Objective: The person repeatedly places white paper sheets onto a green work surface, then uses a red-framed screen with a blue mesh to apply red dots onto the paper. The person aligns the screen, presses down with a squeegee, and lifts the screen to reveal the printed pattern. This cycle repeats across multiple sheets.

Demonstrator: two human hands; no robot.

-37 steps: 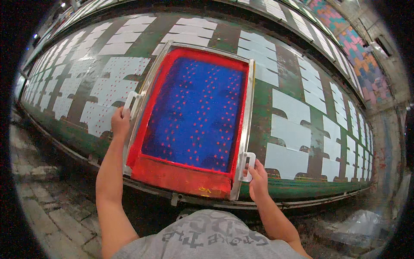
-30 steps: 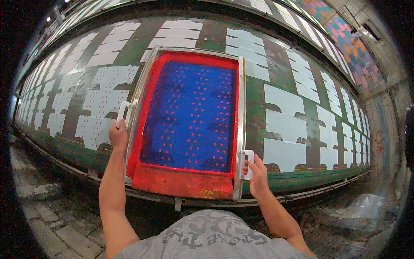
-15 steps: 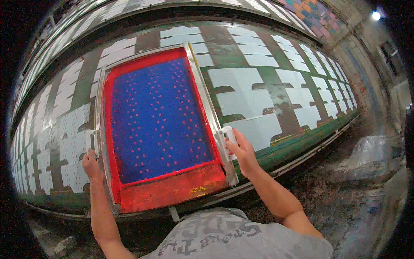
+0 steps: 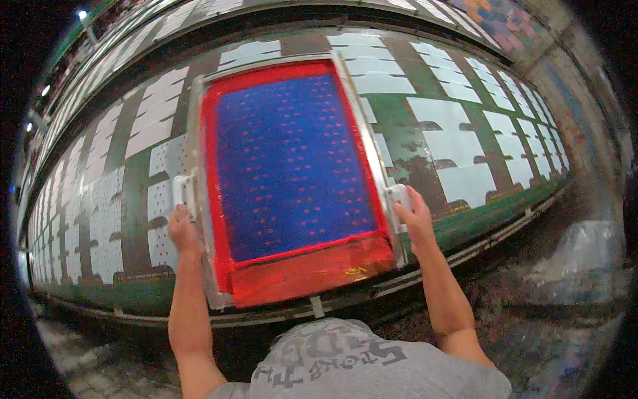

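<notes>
Both hands carry a screen printing frame (image 4: 292,166), with metal sides, a blue mesh dotted in red and a red border. My left hand (image 4: 183,229) is closed round the white handle (image 4: 183,193) on its left side. On the right side, my right hand (image 4: 417,216) grips the other white handle (image 4: 397,197). A smear of red ink (image 4: 319,274) covers the frame's near end. The frame lies over the long green table and hides some of the pale cut fabric pieces (image 4: 458,153); whether it touches them I cannot tell.
The green printing table (image 4: 465,229) curves across the view, with pale pieces in rows. Pieces on the left (image 4: 106,219) bear red dots. A rail (image 4: 492,246) runs along the near edge. Behind lies another table of pieces (image 4: 153,30). Crumpled clear plastic (image 4: 575,249) lies at the right.
The frame, held in both hands, has shifted to the right in view over plain pieces. A red-dotted piece now shows just left of it, and the picture is blurrier.
</notes>
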